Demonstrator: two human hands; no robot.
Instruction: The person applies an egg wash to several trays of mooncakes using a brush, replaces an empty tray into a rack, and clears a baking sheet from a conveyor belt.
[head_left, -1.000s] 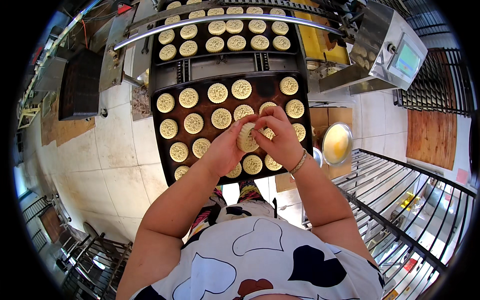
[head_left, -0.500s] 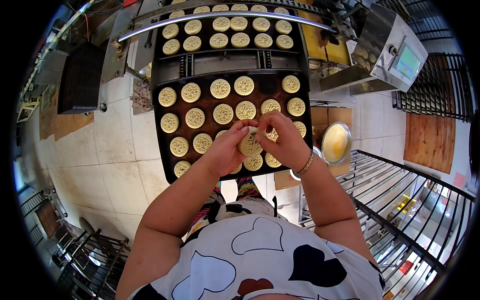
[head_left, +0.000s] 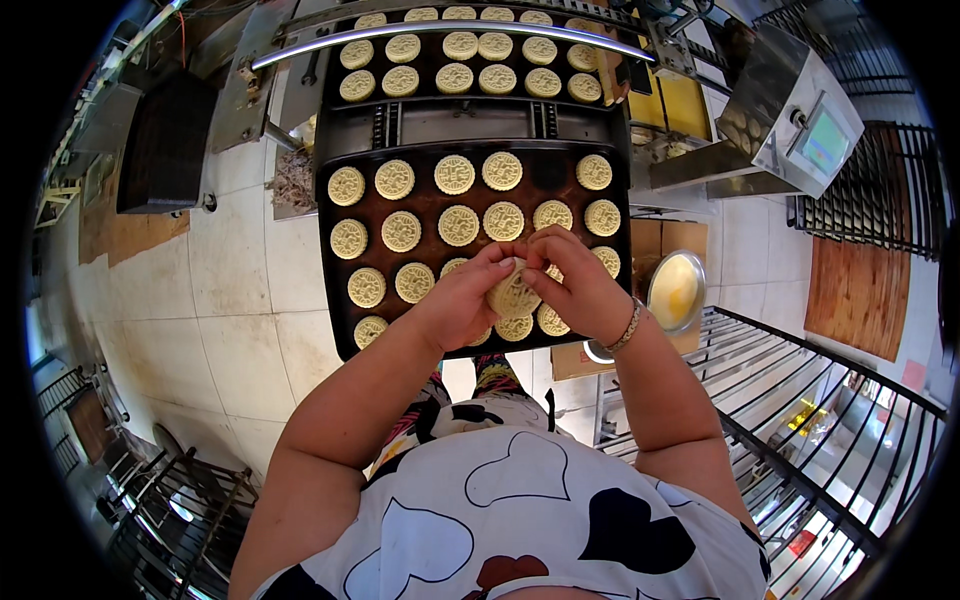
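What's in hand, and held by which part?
A mooncake, held by its rim: the left hand grips its left side, while the right hand touches its upper right edge.

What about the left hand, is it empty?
No, the left hand holds a pastry over the tray, with the right hand at the pastry's edge.

Your count: two dark trays, far tray (head_left: pixel 430 63) and near tray (head_left: pixel 427 203). The far tray's two nearest rows hold six cakes (head_left: pixel 454 78) each. The near tray carries five, then six; your two grips, left grip (head_left: pixel 460 300) and right grip (head_left: pixel 580 285), obscure its lower rows, so no firm total. One round cake (head_left: pixel 513 292) between them; one bracelet (head_left: pixel 628 325), one lit screen (head_left: pixel 826 138).
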